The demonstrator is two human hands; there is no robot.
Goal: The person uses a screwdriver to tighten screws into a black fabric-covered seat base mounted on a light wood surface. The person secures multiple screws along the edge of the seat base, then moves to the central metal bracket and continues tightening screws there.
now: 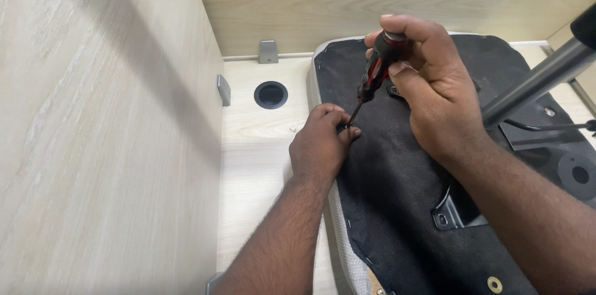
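Both forearms bare, coming in from near edge, angled toward far side. Left hand [321, 146] sits low, knuckles up, fingers curled in, thumb + fingertips pinched together at its far-right side. Right hand [428, 93] higher, further right, wrist bent, fingers wrapped in a closed grip, thumb pressed across.

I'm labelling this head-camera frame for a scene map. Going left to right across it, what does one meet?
Pale wood side panel → grey bracket → round black cable hole → left hand steadying the tip → red-and-black screwdriver → right hand gripping its handle → grey metal column, all over the black seat underside.
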